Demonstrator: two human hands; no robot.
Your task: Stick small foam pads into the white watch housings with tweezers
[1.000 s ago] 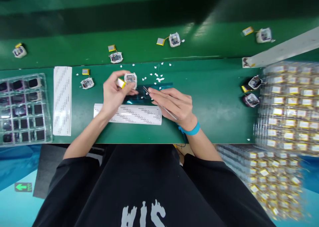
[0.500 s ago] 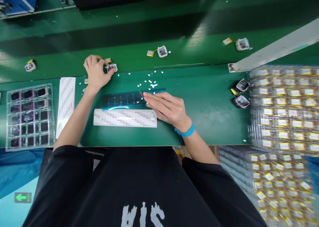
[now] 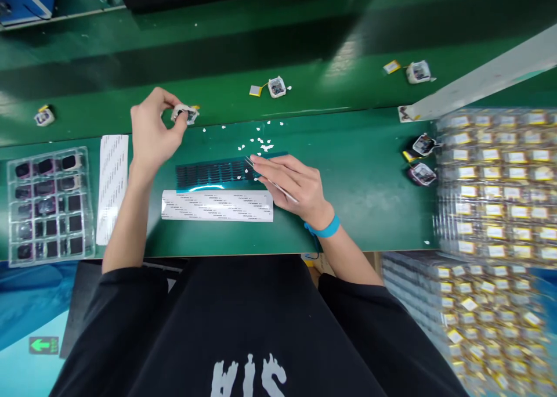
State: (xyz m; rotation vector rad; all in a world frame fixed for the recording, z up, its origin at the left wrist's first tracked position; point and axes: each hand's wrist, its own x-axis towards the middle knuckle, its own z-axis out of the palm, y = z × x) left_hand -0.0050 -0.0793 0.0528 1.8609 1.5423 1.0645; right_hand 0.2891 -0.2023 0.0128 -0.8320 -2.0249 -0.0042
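My left hand (image 3: 154,131) pinches a small white-framed device (image 3: 186,115) between thumb and fingers, and a yellow-edged battery shows behind it. In my right hand (image 3: 296,188) is a pair of thin metal tweezers (image 3: 281,188), their tips over the right part of a blue-green film sheet with rows of black strips (image 3: 209,174). Just in front of that sheet lies a white printed strip (image 3: 217,206). Small white pieces (image 3: 266,147) are scattered behind the sheet. Another white-framed device (image 3: 277,87) with a battery (image 3: 255,90) wired to it rests farther back.
At left are a clear tray of dark square parts (image 3: 51,224) and a white printed sheet (image 3: 112,188). Two devices (image 3: 422,174) lie at right beside stacked trays of batteries (image 3: 494,210). A white post (image 3: 483,80) slants across the back right.
My left hand has drawn slightly left with the device, which is now tilted in its grasp. My right hand has barely moved with the tweezers. The view has shifted slightly.
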